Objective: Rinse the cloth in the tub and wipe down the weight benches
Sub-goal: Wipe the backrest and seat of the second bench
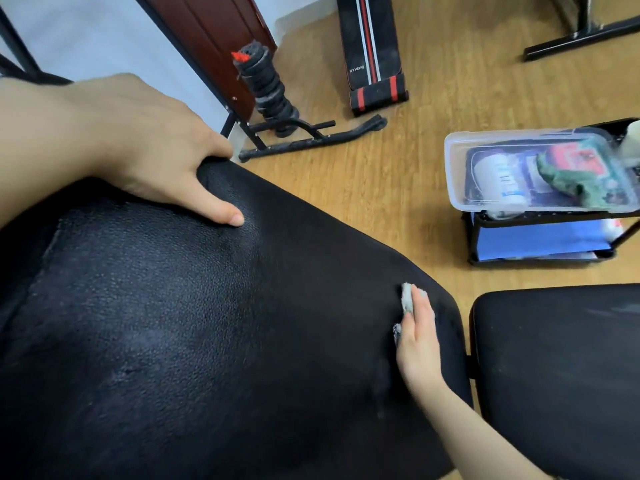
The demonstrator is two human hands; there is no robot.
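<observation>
A large black padded weight bench backrest [214,323] fills the lower left of the view. My left hand [149,143] grips its top edge, fingers curled over the rim and thumb lying on the pad. My right hand [417,337] lies flat with straight fingers near the pad's right edge and presses a small grey cloth [407,299] against the leather; only the cloth's edges show beside the fingers. A second black seat pad [561,375] sits at the lower right. A clear plastic tub [540,171] stands on a low black rack at the right.
The tub holds a white bottle [497,187] and a green rag [581,178]. On the wooden floor [433,81] lie a black-and-red striped bench [372,53], a stack of dark weight plates [266,88] on a stand, and black frame legs [581,32] at top right.
</observation>
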